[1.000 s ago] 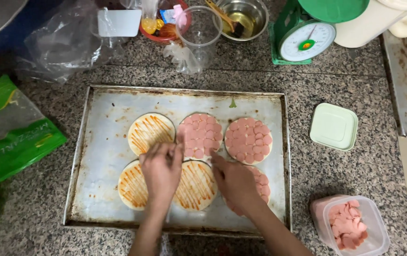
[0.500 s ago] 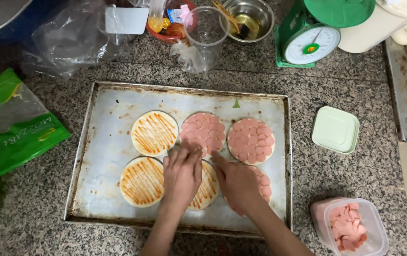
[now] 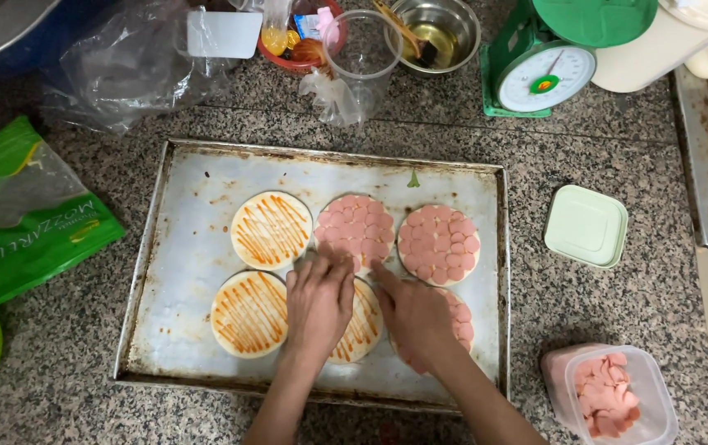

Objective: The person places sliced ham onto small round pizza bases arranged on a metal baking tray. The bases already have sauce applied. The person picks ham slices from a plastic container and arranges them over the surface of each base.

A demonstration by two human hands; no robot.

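My left hand [image 3: 319,303] has slid right since the earlier frame and now lies flat, fingers spread, gripping nothing, on the near middle base [image 3: 361,325] striped with sauce. My right hand [image 3: 416,317] rests open over the near right base [image 3: 459,317], half hiding its sausage slices. All six bases sit on the tray [image 3: 185,247]. A tub of slices [image 3: 614,395] stands near right, its lid [image 3: 586,225] farther off.
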